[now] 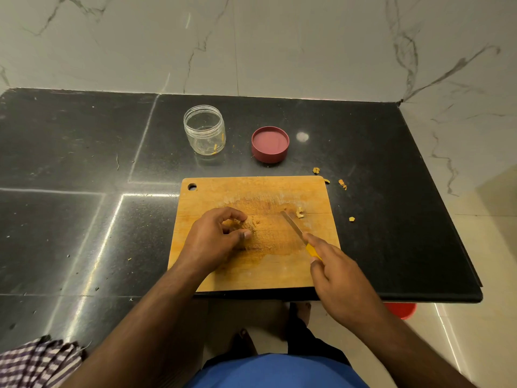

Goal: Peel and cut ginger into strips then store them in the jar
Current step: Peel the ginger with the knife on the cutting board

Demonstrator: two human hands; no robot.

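Right hand [334,271] wrapped on the yellow-handled knife [300,236], lower centre; left hand [216,238] pinching ginger [247,226] mid-board: strips best gathered fully before the open jar [204,130], upper centre, is reached.

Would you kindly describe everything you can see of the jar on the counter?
The jar is small, round and clear, plastic by its look, with a threaded neck. It stands upright and open on the black counter, beyond the board's far left corner. Its red lid lies apart to its right, inner side up. A few yellowish ginger strips sit at its bottom and against its wall; otherwise it is nearly empty. Neither hand touches it.
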